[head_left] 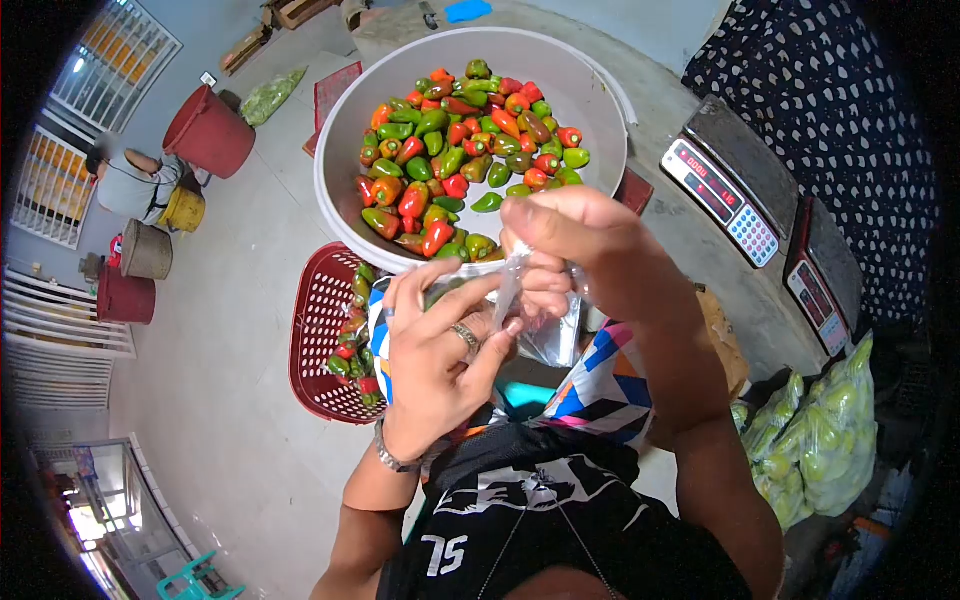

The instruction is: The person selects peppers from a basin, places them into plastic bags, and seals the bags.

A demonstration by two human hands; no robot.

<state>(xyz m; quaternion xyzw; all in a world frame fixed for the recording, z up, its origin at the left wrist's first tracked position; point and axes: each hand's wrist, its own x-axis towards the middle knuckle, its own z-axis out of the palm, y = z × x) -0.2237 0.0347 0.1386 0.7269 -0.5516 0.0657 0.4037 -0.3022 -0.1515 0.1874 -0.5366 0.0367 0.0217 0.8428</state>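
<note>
Okay so the clear plastic [510,292] is right in the middle, between the two hands, just near of the big tub. It's thin, shiny and see-through, bunched into a wrinkly whitish twist where the right hand [560,235] has it clamped in curled fingers. The left hand [435,335] (the one with the chunky ring [464,335]) is half curled around it, thumb and fingertips at the plastic, but I can't tell how hard it's gripping. More glossy film [560,345] shows just below.

The peppers [457,133] in the pale round tub [588,85] are stubby and super shiny: green, red, orange, some brownish, heaped mostly to the left with bare tub bottom on the far right. A red perforated basket [310,340] on the left has more in clear wrapping. Two scales [722,195] sit on the grey counter [652,90] to the right.
</note>
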